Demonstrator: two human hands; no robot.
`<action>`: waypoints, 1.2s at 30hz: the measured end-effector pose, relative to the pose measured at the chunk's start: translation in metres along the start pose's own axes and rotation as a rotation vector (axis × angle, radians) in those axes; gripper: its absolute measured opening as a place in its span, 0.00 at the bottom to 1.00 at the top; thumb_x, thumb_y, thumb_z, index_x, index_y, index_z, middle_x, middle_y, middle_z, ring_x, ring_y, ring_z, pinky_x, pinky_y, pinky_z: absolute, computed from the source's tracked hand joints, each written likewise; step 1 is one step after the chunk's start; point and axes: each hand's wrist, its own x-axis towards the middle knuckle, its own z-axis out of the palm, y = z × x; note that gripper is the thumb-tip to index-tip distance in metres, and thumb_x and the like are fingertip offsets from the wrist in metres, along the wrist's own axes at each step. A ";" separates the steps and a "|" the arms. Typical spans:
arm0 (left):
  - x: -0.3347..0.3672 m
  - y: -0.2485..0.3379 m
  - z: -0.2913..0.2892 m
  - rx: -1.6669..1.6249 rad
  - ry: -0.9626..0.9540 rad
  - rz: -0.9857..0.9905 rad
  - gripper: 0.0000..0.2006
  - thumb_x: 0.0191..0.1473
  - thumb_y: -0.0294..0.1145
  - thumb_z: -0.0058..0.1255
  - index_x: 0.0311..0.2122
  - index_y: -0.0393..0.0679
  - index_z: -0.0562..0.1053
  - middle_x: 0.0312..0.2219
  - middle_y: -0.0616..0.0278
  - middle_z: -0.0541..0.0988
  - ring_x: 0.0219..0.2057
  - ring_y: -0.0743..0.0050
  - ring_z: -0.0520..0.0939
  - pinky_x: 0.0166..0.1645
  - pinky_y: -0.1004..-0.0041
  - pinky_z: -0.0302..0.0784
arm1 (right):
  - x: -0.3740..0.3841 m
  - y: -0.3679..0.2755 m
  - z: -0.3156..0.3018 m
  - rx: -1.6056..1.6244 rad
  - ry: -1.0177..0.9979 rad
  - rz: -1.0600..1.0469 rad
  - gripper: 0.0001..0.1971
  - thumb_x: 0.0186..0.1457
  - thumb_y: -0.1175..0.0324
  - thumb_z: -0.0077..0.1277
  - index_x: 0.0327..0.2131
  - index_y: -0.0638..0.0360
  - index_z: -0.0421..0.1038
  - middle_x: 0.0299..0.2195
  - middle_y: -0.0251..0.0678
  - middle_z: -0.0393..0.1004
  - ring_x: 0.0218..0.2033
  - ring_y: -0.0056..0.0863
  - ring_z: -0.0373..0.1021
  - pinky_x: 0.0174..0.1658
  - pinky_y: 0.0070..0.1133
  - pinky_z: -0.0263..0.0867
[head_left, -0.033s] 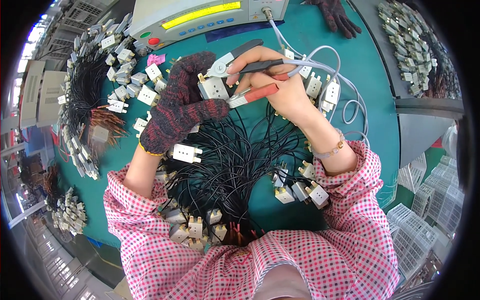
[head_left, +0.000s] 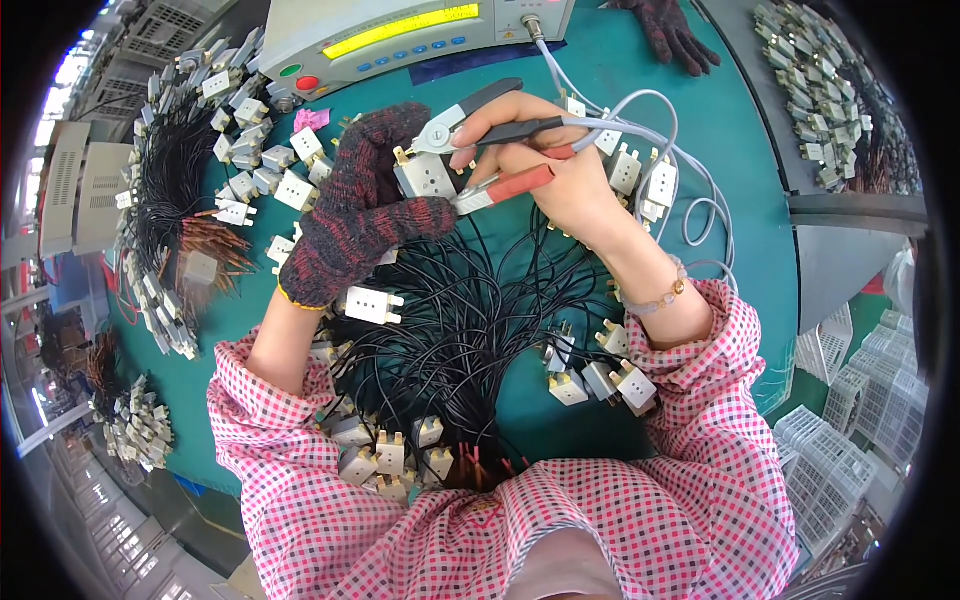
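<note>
My left hand (head_left: 345,215), in a dark red-and-black knit glove, pinches a white plug (head_left: 430,180) between thumb and fingers. My bare right hand (head_left: 572,185) is closed around two test clips. The black-handled clip (head_left: 436,137) has its grey jaws against a brass pin at the plug's upper left corner. Lower down, the red-handled clip (head_left: 515,188) reaches to the plug's lower right side; whether its jaws bite a pin is hard to see. Below both hands spreads a bundle of black cords (head_left: 450,330) with white plugs on their ends.
A tester (head_left: 400,45) with a yellow display stands at the back; grey leads (head_left: 700,170) loop right of my hand. Another corded plug pile (head_left: 165,190) lies left. A spare glove (head_left: 680,38) rests at the far right of the green table (head_left: 755,260). White baskets (head_left: 825,460) stand lower right.
</note>
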 end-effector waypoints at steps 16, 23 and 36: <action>-0.019 0.025 0.003 0.387 -0.047 0.093 0.23 0.42 0.28 0.58 0.45 0.42 0.66 0.38 0.58 0.72 0.40 0.67 0.75 0.41 0.72 0.73 | -0.003 -0.056 -0.028 -0.141 0.068 0.043 0.13 0.45 0.77 0.43 0.37 0.61 0.71 0.28 0.39 0.75 0.25 0.26 0.73 0.26 0.18 0.71; -0.031 0.038 0.004 1.621 -0.023 0.208 0.14 0.42 0.39 0.55 0.37 0.50 0.73 0.40 0.57 0.72 0.45 0.53 0.69 0.47 0.60 0.67 | -0.084 -0.183 -0.199 0.141 0.456 -0.317 0.17 0.58 0.65 0.34 0.46 0.63 0.61 0.34 0.39 0.70 0.33 0.34 0.69 0.41 0.28 0.67; 0.066 0.015 0.139 1.592 -0.256 0.425 0.23 0.47 0.42 0.50 0.49 0.49 0.65 0.46 0.55 0.70 0.47 0.54 0.71 0.49 0.63 0.67 | -0.180 -0.073 -0.135 -0.423 0.446 -0.052 0.14 0.50 0.82 0.36 0.40 0.63 0.68 0.36 0.36 0.69 0.31 0.20 0.69 0.38 0.16 0.69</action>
